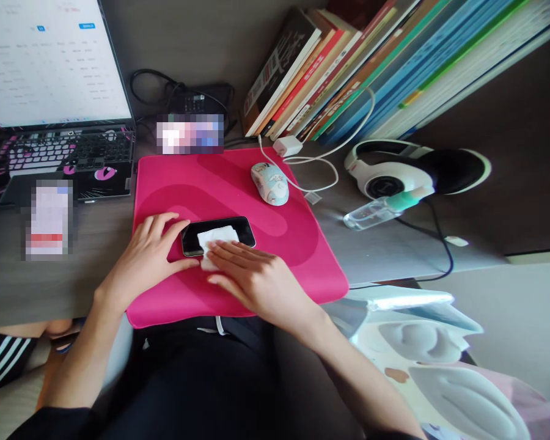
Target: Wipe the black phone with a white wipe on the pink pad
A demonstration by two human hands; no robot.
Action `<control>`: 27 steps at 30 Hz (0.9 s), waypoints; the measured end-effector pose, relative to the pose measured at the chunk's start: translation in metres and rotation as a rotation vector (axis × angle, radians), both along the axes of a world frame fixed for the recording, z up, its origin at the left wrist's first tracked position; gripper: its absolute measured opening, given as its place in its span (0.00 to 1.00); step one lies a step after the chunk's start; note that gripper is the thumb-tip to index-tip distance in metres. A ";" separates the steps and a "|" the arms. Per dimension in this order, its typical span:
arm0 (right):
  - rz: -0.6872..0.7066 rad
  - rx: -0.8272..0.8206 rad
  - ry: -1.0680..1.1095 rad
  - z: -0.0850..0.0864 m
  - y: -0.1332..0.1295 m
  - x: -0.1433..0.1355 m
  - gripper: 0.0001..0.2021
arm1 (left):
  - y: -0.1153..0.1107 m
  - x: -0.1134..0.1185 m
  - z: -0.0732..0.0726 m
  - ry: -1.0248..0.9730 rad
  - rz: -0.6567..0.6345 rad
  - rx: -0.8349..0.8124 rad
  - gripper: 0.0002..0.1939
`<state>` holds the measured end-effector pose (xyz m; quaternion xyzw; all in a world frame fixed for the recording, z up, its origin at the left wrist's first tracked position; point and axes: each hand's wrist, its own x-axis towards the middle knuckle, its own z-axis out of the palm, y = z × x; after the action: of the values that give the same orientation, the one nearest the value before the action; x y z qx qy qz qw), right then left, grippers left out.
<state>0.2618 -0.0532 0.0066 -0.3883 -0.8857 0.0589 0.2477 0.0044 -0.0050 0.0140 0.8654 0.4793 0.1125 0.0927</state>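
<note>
A black phone [191, 239] lies flat, screen up, on a pink mat [220, 183]. My right hand [252, 269] presses a folded white cloth [220, 234] onto the phone's screen, its fingers close together over the cloth's lower part. At the phone's left end is my left hand [149, 253], fingers spread around that edge and the thumb near the lower corner; it grips nothing. Beyond the phone, a patterned mouse [270, 183] sits on the mat.
An open laptop [50, 153] stands at the left, with a blurred item [50, 217] before it. Upright books [311, 73] line the back. A charger [288, 145] with white cable, headphones [389, 171] and a clear spray bottle [371, 214] lie at the right.
</note>
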 end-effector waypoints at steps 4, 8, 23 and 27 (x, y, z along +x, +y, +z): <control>-0.142 -0.030 0.042 0.001 0.002 0.027 0.17 | -0.001 0.003 0.000 0.041 -0.001 0.040 0.34; -0.235 -0.043 0.033 -0.004 0.008 0.031 0.18 | 0.000 0.004 0.000 0.048 0.007 0.045 0.34; -0.148 -0.079 -0.049 -0.023 0.029 -0.006 0.41 | 0.000 0.005 -0.005 -0.028 0.037 0.021 0.36; -0.050 -0.078 -0.051 -0.016 0.033 -0.034 0.41 | 0.002 0.002 -0.008 -0.040 0.043 0.004 0.42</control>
<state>0.2278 -0.0204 -0.0092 -0.4212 -0.8787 0.0774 0.2111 0.0066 -0.0034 0.0062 0.8526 0.4958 0.1327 0.0978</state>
